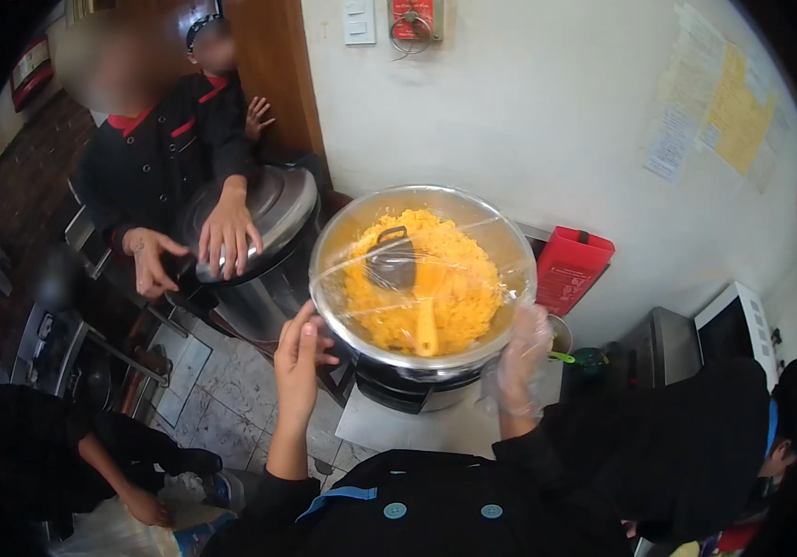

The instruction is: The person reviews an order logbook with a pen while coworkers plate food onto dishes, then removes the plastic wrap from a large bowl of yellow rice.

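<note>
A large metal bowl (326,311) of yellow rice (468,278) is in front of me, with clear plastic film stretched over it. Under the film lie a yellow-handled utensil (427,325) and a dark round piece with a handle (392,260). My left hand (300,357) is at the bowl's near left rim, bare, its fingers apart. At the right rim is my right hand (524,357), in a clear plastic glove, holding the bowl's edge. Below the bowl shows a black-and-silver appliance (408,388).
Two people stand at the upper left, one with hands by a lidded metal pot (264,297). Another person's arm (120,473) reaches in at lower left. Right of the bowl are a red folder (573,269), a green spoon (561,356) and a microwave (737,330).
</note>
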Demonstrator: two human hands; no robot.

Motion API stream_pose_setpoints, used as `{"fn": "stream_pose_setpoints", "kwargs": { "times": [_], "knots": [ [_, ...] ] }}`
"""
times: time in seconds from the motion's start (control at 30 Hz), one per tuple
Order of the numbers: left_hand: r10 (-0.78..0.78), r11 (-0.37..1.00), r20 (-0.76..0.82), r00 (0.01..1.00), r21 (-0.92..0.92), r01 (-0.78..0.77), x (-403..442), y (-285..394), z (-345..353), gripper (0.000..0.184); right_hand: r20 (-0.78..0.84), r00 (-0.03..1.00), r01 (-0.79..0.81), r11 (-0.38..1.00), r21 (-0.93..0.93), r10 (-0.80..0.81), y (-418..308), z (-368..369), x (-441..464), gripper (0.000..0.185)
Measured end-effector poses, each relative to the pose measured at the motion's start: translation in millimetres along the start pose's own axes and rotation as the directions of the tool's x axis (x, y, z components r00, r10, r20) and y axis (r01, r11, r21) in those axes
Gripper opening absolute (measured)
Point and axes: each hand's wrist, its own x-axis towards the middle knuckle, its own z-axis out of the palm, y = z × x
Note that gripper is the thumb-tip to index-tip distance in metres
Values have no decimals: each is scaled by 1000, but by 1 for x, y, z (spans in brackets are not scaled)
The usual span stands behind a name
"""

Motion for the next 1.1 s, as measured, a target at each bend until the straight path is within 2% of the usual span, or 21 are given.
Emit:
{"fn": "stream_pose_setpoints", "kwargs": {
  "times": [0.03,0.07,0.1,0.13,0.17,0.2,0.27,0.33,0.43,0.53,0.57,0.6,0.67,0.7,0.77,0.8,0.87,0.93,1.0,1.07,1.1],
  "knots": [
    [191,952,55,980,231,-198,4,6,6,32,15,999,53,997,-63,-52,-6,6,-13,20],
    [357,815,152,922,432,-387,10,9,12,34,74,992,-101,995,-22,102,-20,10,-32,21],
    [496,565,211,842,658,-498,30,-10,6,37,135,959,-253,967,14,249,-29,10,-47,22],
    [462,652,206,863,581,-488,49,-13,4,44,121,963,-244,970,11,241,-28,6,-54,22],
    [351,847,93,932,392,-358,64,-12,8,47,298,915,-275,961,-35,273,-26,-2,-61,23],
    [203,966,13,979,164,-202,73,-12,11,51,464,833,-298,951,-86,302,-23,-9,-64,24],
    [255,938,-28,967,249,-240,80,-10,7,55,358,876,-339,941,-21,324,-11,-22,-56,22],
    [265,951,-33,964,176,-255,71,-12,16,53,245,904,-373,926,51,350,-5,-36,-43,21],
    [302,947,-28,953,119,-297,58,-17,44,52,106,964,-249,967,46,243,-5,-51,-17,23],
    [262,951,-175,949,-118,-284,52,-14,68,43,109,965,-243,970,14,240,-10,-40,-9,27],
    [267,952,-199,943,-98,-290,56,-12,71,40,197,939,-291,957,21,281,-11,-38,-6,31],
    [267,952,-196,944,-99,-290,61,-15,70,40,193,940,-289,957,21,280,-10,-34,-2,31],
    [370,929,-88,925,16,-370,78,-31,63,40,202,942,-304,935,181,267,-4,-26,10,30],
    [422,907,-60,905,15,-422,89,-36,61,44,200,943,-304,935,182,268,0,-23,22,30],
    [405,914,-50,913,-16,-406,108,-38,60,47,158,984,-121,968,220,87,9,-21,53,28],
    [392,918,-38,919,-51,-394,116,-34,61,50,154,984,-117,968,224,84,7,-20,69,28],
    [366,928,10,931,-72,-364,132,-31,56,55,158,970,-207,966,153,183,2,-19,99,26],
    [310,950,145,940,-30,-309,154,-35,50,55,141,967,-227,967,113,210,7,-22,115,29],
    [321,945,131,938,19,-326,169,-39,48,49,123,963,-250,965,74,240,9,-26,124,34],
    [398,843,27,917,384,-377,179,-42,47,43,26,940,-341,938,55,340,9,-31,131,33],
    [405,840,-32,914,407,-358,167,-31,53,39,20,943,-332,941,60,331,6,-31,130,33]
  ]
}}
